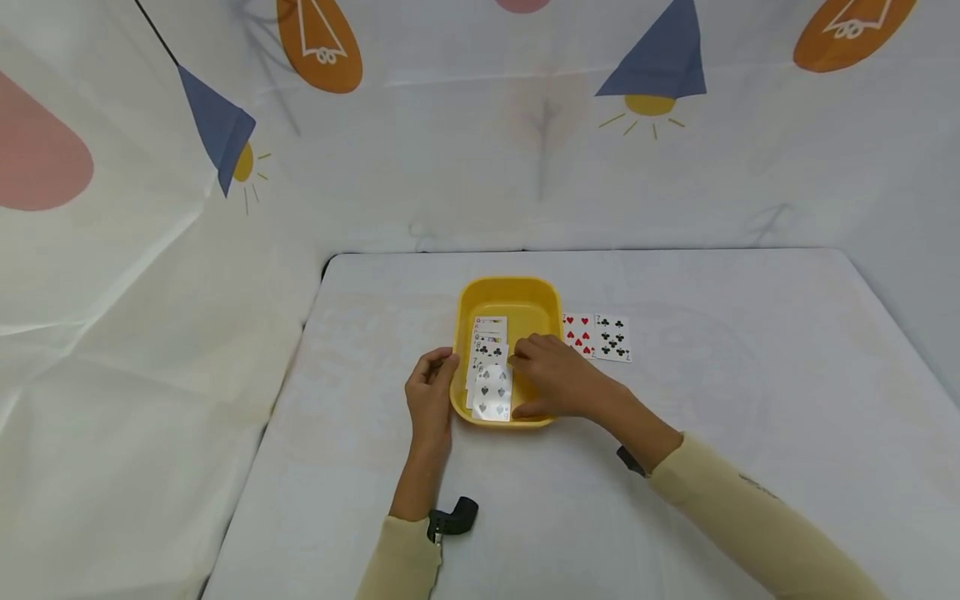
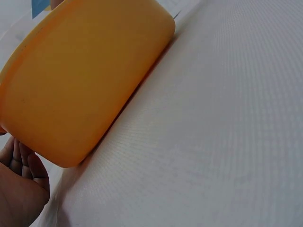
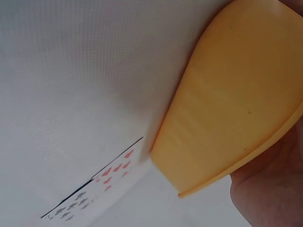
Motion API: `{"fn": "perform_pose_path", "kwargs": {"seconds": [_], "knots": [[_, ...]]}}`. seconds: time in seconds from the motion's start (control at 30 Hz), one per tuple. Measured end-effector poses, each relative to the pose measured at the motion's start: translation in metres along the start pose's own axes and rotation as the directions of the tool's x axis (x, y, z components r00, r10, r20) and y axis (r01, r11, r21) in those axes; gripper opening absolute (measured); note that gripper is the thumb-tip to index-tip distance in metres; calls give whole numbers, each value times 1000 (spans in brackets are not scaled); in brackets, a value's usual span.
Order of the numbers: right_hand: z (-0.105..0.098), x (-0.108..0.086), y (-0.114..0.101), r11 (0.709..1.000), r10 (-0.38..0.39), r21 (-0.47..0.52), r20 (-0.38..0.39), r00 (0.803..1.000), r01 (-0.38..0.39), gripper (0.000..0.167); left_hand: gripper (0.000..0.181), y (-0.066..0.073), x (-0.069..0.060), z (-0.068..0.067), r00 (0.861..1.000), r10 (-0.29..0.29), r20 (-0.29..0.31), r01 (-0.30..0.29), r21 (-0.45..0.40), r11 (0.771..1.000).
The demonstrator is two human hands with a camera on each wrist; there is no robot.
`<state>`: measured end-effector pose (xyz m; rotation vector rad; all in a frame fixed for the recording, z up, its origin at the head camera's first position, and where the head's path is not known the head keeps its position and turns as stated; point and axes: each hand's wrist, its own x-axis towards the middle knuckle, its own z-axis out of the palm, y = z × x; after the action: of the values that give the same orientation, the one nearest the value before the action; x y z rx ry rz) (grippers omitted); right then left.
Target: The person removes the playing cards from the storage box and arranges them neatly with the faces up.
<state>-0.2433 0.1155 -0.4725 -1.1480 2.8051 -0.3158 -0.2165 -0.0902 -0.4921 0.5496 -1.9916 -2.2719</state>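
Note:
A yellow plastic tray (image 1: 508, 288) stands on the white-covered table. Along its left side lies an overlapping column of playing cards (image 1: 491, 327), with a spade card (image 1: 492, 392) at the near end. My left hand (image 1: 431, 393) holds the tray's left rim with curled fingers; in the left wrist view that hand (image 2: 21, 184) shows at the tray's corner. Over the tray's right wall reaches my right hand (image 1: 558, 379), its fingertips and thumb at the spade card's right edge, seemingly gripping it. The right wrist view hides those fingertips behind the tray wall (image 3: 241, 94).
Just right of the tray, a heart card (image 1: 578, 332) and a club card (image 1: 613, 338) lie face up side by side. Behind the table hangs a white cloth (image 1: 465, 167) printed with lamps. A black wrist strap (image 1: 453, 518) sits on the left forearm.

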Motion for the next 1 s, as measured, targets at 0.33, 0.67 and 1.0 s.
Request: {"fn": "perform_pose_path", "kwargs": {"seconds": [0.33, 0.67, 1.0], "knots": [[4, 8, -8, 996, 45, -80, 54, 998, -41, 74, 26, -18, 14, -3, 1000, 1, 4, -1, -27, 1000], [9, 13, -11, 988, 88, -138, 99, 991, -74, 79, 31, -30, 19, -4, 1000, 20, 4, -20, -46, 999], [11, 15, -12, 979, 123, -176, 112, 986, -103, 83, 25, -30, 19, -4, 999, 45, -1, -45, -44, 998]]}}
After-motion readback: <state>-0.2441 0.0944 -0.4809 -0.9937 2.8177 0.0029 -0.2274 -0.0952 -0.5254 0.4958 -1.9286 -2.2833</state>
